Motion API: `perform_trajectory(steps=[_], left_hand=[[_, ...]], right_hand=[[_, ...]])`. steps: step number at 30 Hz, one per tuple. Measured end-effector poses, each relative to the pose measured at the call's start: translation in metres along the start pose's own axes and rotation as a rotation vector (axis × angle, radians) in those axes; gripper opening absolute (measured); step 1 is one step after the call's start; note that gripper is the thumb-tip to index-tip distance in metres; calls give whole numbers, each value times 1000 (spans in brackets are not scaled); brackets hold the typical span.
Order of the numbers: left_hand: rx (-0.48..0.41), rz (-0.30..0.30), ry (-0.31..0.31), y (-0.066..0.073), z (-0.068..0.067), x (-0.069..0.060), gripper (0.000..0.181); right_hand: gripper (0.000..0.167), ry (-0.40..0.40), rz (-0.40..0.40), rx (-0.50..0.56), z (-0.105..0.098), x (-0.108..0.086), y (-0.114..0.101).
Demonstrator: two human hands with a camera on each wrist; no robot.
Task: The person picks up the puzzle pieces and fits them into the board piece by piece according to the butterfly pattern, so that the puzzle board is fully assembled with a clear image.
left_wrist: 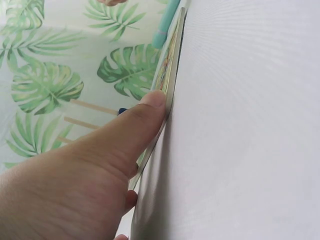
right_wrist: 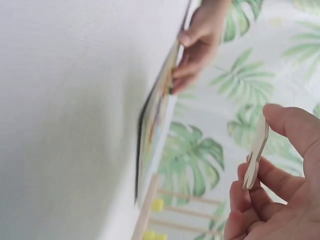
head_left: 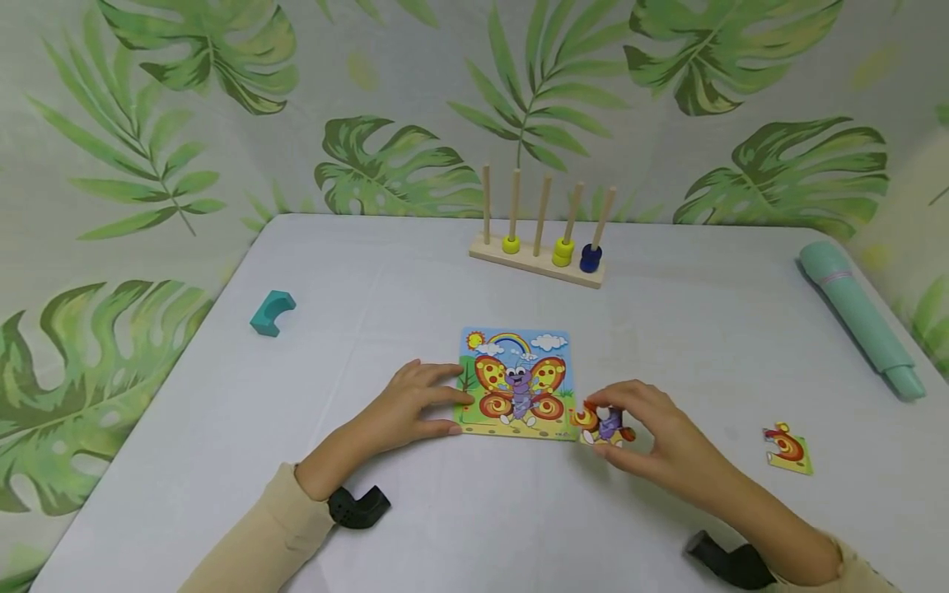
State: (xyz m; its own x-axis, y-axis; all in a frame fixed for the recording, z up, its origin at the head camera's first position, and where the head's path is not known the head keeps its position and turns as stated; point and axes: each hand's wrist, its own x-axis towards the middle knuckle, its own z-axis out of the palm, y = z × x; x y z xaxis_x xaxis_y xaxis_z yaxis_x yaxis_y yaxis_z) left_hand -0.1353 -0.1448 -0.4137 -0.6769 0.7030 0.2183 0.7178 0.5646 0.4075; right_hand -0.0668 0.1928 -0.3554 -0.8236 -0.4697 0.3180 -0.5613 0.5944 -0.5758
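A square butterfly puzzle board [head_left: 519, 346] lies on the white table, printed with a rainbow, sun and clouds. My left hand [head_left: 415, 408] rests its fairly straight fingers and thumb on the board's left side; in the left wrist view the thumb [left_wrist: 125, 130] touches the board's edge. Just off the board's lower right corner, my right hand [head_left: 652, 432] pinches a puzzle piece [head_left: 610, 427] with purple and red print. The right wrist view shows this thin wooden piece [right_wrist: 257, 152] edge-on between thumb and fingers, raised off the table.
Another puzzle piece [head_left: 789, 450] lies at the right. Behind the board stands a wooden peg rack [head_left: 534, 262] with yellow and blue beads. A teal arched block [head_left: 272, 314] sits at the left, and a mint-green cylinder-shaped object [head_left: 860, 317] lies along the right edge.
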Motion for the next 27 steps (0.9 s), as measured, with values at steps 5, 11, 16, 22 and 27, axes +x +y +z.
perform_trajectory(steps=[5, 11, 16, 22, 27], left_hand=[[5, -3, -3, 0, 0, 0, 36], [8, 1, -4, 1, -1, 0, 35], [-10, 16, -9, 3, -2, 1, 35], [-42, 48, -22, 6, 0, 2, 38], [-53, 66, -39, 12, 3, 4, 46]], right_hand=[[43, -85, 9, 30, 26, 25, 2], [44, -179, 31, 33, 51, 46, 5], [44, -195, 35, 25, 66, 55, 11], [42, -180, 7, 41, 76, 62, 15], [41, -185, 18, 35, 80, 65, 16]])
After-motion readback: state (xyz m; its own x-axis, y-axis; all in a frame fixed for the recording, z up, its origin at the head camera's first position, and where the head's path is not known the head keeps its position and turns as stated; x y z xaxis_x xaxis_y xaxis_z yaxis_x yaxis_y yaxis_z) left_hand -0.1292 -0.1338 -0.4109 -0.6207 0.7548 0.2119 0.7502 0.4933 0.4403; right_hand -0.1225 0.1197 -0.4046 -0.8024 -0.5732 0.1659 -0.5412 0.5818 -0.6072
